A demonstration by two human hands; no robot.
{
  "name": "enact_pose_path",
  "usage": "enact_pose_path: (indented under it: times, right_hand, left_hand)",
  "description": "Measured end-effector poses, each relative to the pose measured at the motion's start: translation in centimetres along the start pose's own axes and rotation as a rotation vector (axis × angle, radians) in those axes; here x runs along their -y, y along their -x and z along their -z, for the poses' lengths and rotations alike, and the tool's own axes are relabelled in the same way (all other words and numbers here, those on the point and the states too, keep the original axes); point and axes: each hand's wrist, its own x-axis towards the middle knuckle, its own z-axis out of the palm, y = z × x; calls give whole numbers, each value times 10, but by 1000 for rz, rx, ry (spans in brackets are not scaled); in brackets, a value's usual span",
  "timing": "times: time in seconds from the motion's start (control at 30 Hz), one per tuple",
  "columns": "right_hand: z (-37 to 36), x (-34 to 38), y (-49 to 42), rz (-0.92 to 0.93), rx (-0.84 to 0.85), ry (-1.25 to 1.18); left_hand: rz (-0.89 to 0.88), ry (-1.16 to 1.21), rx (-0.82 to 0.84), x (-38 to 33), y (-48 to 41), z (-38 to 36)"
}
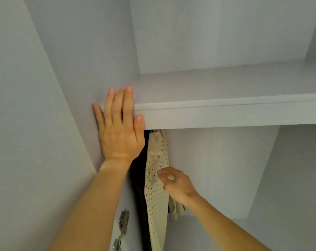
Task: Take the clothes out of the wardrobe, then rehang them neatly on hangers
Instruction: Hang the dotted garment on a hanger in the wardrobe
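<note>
Two hands are in view, and at least two garments hang under one shelf. The left hand, left of centre, lies flat and spread, its fingers over the front edge of the grey shelf where it meets the wardrobe's side wall, its thumb against the shelf's face; it grips nothing. The right hand, lower centre, is against a cream garment with small dark dots, its fingers curled at the cloth's right edge; whether they pinch the cloth cannot be told.

That cream garment hangs narrow and edge-on just below the shelf, running down to the bottom of the frame. Just left of it is a dark garment, mostly in shadow and hard to make out. A bit of blue shows at the cream garment's top; the rail and hangers are hidden by the shelf. One metal door hinge sits at bottom centre, with a second below it, cut off by the frame's edge.
</note>
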Motion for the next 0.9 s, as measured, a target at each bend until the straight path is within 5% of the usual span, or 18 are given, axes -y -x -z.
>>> enact_pose_path:
  times: [0.23, 0.43, 0.57, 0.9]
  right_hand:
    - [40, 22, 135, 75, 62, 275]
    - [65, 6, 213, 382, -196, 828]
    - [69, -14, 252, 433, -232, 819]
    - [29, -90, 297, 418, 106, 619]
  left_hand:
    - [121, -13, 417, -15, -8, 46]
    - [318, 207, 633, -52, 25, 101]
    - [465, 417, 873, -90, 109, 167]
    - [836, 143, 1276, -109, 261, 311]
